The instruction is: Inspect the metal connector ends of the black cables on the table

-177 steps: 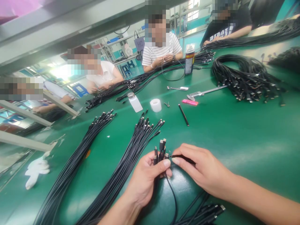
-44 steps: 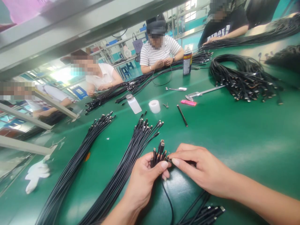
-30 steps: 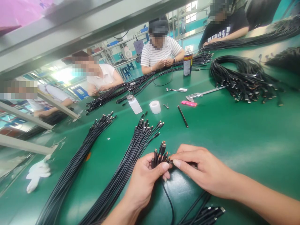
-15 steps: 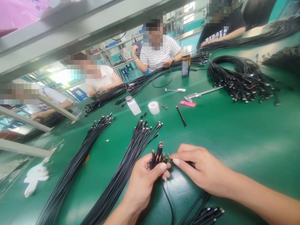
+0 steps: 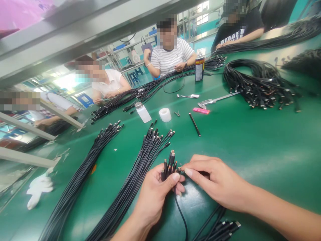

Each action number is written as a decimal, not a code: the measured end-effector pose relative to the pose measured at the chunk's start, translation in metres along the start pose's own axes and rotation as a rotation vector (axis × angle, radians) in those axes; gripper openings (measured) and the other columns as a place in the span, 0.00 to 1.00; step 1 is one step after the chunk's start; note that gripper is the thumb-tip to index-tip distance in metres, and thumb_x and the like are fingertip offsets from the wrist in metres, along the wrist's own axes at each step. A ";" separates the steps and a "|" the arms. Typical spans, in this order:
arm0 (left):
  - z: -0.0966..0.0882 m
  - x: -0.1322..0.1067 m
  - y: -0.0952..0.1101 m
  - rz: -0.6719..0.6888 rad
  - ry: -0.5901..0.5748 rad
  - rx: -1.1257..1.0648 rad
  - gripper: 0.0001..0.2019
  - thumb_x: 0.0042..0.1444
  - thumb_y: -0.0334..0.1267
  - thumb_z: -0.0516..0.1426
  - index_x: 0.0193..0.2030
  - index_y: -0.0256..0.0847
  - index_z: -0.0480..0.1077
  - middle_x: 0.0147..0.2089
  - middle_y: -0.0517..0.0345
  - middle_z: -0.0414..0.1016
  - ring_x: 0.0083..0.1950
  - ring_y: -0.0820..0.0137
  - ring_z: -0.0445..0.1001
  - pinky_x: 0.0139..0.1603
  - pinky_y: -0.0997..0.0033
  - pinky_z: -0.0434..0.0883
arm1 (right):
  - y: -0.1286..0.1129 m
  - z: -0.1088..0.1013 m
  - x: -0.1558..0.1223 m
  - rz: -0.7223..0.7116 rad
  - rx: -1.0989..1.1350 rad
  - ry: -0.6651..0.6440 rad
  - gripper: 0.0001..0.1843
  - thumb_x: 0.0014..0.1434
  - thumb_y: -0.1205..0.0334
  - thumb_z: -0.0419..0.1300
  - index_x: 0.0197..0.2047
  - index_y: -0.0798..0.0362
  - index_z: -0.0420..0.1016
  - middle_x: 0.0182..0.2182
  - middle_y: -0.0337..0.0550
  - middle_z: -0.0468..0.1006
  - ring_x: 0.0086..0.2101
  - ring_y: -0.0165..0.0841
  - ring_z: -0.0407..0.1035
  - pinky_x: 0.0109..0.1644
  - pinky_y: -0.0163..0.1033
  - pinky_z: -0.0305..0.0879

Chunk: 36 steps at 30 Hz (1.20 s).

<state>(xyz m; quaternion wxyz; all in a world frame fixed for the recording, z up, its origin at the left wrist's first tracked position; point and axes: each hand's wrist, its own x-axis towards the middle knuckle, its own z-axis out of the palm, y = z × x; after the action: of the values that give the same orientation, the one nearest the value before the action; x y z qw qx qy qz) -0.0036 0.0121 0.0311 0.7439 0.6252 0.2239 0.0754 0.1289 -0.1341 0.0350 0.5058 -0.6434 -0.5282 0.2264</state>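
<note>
My left hand (image 5: 154, 195) is closed around a small bunch of black cables (image 5: 169, 164), whose plug ends stick up above my thumb. My right hand (image 5: 215, 180) pinches a single cable plug (image 5: 181, 170) right beside that bunch, fingertips almost touching my left thumb. One thin cable (image 5: 182, 216) trails down from my hands toward me. Both hands hover just over the green table (image 5: 250, 147).
Long bundles of black cables (image 5: 140, 160) lie left of my hands, more (image 5: 220, 227) under my right wrist, a coiled heap (image 5: 255, 83) at the far right. A white bottle (image 5: 142, 112), tape roll (image 5: 165, 114), black pen (image 5: 195, 124), pink item (image 5: 202, 110), caliper (image 5: 215, 99) and spray can (image 5: 199, 67) sit mid-table. Other people work across the table.
My hands stay in nearly the same place, working the plug against the held bunch. The person in the striped shirt has raised one hand.
</note>
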 end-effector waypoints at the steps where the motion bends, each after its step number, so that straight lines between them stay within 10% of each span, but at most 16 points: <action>1: 0.000 0.000 0.000 -0.001 0.000 -0.001 0.11 0.58 0.39 0.64 0.38 0.32 0.72 0.32 0.51 0.77 0.28 0.73 0.72 0.31 0.73 0.70 | -0.001 0.000 0.000 -0.001 0.007 -0.002 0.18 0.71 0.64 0.50 0.39 0.48 0.83 0.34 0.37 0.80 0.36 0.29 0.70 0.43 0.33 0.63; 36: 0.003 0.000 0.002 -0.015 0.006 0.010 0.13 0.58 0.42 0.64 0.38 0.32 0.72 0.28 0.51 0.76 0.27 0.72 0.72 0.30 0.73 0.69 | -0.002 0.002 0.001 0.005 0.010 0.008 0.19 0.71 0.65 0.49 0.38 0.49 0.81 0.33 0.38 0.81 0.36 0.31 0.70 0.44 0.35 0.65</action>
<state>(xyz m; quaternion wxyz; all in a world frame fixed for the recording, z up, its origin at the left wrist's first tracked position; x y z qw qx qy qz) -0.0023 0.0095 0.0337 0.7404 0.6271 0.2315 0.0705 0.1266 -0.1321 0.0359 0.5106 -0.6430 -0.5235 0.2275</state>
